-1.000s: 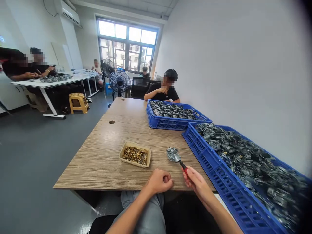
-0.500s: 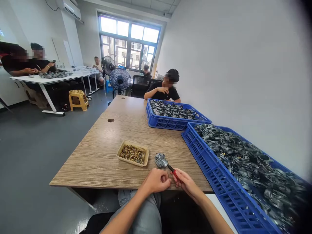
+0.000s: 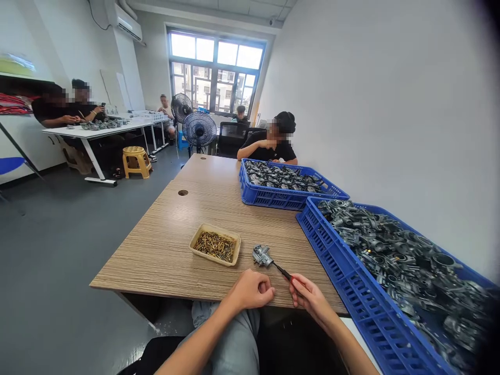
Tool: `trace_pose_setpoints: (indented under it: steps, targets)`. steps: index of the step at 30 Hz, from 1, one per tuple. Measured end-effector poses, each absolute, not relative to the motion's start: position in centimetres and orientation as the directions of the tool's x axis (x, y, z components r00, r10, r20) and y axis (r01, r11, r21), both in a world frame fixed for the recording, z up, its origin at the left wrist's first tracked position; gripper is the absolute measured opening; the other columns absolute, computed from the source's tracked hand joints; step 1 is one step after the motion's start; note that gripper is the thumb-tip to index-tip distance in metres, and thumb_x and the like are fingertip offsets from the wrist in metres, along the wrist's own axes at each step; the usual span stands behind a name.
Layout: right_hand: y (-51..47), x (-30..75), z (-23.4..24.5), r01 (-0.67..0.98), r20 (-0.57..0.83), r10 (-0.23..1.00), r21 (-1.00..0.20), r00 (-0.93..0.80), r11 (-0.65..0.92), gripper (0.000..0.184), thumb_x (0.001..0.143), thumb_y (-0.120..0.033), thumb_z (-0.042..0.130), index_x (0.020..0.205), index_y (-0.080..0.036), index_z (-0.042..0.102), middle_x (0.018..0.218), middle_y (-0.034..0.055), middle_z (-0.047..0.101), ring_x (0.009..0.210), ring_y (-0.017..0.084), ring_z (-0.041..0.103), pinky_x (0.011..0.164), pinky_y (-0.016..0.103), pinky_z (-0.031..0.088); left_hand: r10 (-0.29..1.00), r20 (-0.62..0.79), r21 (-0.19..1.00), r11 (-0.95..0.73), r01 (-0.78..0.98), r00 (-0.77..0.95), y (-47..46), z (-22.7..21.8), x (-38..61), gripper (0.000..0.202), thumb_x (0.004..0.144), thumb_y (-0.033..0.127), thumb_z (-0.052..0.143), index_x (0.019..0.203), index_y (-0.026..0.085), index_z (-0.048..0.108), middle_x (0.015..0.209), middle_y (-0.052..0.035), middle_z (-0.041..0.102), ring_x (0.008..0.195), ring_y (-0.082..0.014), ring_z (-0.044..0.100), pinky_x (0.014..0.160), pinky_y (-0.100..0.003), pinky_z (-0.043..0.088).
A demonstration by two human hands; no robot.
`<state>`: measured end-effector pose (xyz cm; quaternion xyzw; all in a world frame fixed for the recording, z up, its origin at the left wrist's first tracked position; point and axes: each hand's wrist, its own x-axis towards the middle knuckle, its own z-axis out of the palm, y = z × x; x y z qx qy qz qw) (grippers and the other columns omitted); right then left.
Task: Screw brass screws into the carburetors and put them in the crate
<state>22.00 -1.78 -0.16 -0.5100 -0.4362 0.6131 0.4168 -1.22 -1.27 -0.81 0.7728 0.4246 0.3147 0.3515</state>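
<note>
As the right hand [image 3: 307,297] grips the tool [image 3: 286,274], it slants forward-left to the casting [image 3: 262,255], nearer the loosely curled left hand [image 3: 252,290].

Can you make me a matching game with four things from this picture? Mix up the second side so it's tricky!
Column one:
1. right hand
2. small tray
3. stool
4. metal part

Column two:
A. yellow, standing on the floor
B. at the far end of the tool
C. gripping the tool's handle
D. full of brass-coloured pieces

Pairs: 1-C, 2-D, 3-A, 4-B
</note>
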Motion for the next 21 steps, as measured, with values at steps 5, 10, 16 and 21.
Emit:
trace_pose_setpoints:
  steps: [5, 10, 16, 21]
  targets:
    - [-2.3, 23.8, -0.3, -0.109, -0.254, 0.964, -0.959, -0.075, -0.261, 0.055, 0.065, -0.057, 0.089, 0.101, -0.02, 0.069, 0.073, 0.0016, 0.064, 0.058, 0.014, 0.055, 0.051, 0.026, 0.047, 0.855, 0.255, 0.768, -0.463, 0.443, 0.453, -1.8, -0.8, -1.0, 0.011, 0.08, 0.027, 0.066, 0.074, 0.018, 0.065, 0.065, 0.003, 0.064, 0.06, -0.0106, 0.054, 0.066, -0.024, 0.038]
    - [-2.5, 24.0, -0.6, -0.138, -0.231, 0.97, -0.961, -0.072, -0.239, 0.055, 0.065, -0.056, 0.089, 0.102, -0.02, 0.071, 0.074, 0.0023, 0.065, 0.058, 0.014, 0.056, 0.05, 0.027, 0.048, 0.865, 0.329, 0.764, -0.48, 0.431, 0.379, -2.4, 1.3, -3.2, 0.007, 0.085, 0.022, 0.06, 0.085, 0.018, 0.065, 0.077, 0.0002, 0.065, 0.069, -0.0122, 0.055, 0.065, -0.023, 0.04]
    - [-2.7, 24.1, -1.4, -0.142, -0.217, 0.974, -0.964, -0.072, -0.225, 0.054, 0.066, -0.057, 0.088, 0.102, -0.02, 0.071, 0.074, 0.0029, 0.066, 0.058, 0.014, 0.057, 0.05, 0.028, 0.05, 0.883, 0.354, 0.677, -0.469, 0.567, 0.307, 0.2, 5.7, -10.8, 0.012, 0.09, 0.021, 0.054, 0.09, 0.018, 0.066, 0.076, 0.0003, 0.064, 0.068, -0.0121, 0.055, 0.065, -0.023, 0.04]
    - [-2.5, 24.4, -1.7, -0.135, -0.222, 0.969, -0.962, -0.104, -0.235, 0.056, 0.064, -0.057, 0.089, 0.102, -0.019, 0.071, 0.076, 0.0039, 0.067, 0.059, 0.015, 0.058, 0.051, 0.029, 0.051, 0.94, 0.222, 0.473, -0.337, 0.814, 0.26, 3.5, 8.3, -17.6, 0.015, 0.087, 0.016, 0.054, 0.095, 0.017, 0.067, 0.087, -0.0029, 0.069, 0.073, -0.0139, 0.06, 0.068, -0.024, 0.045]
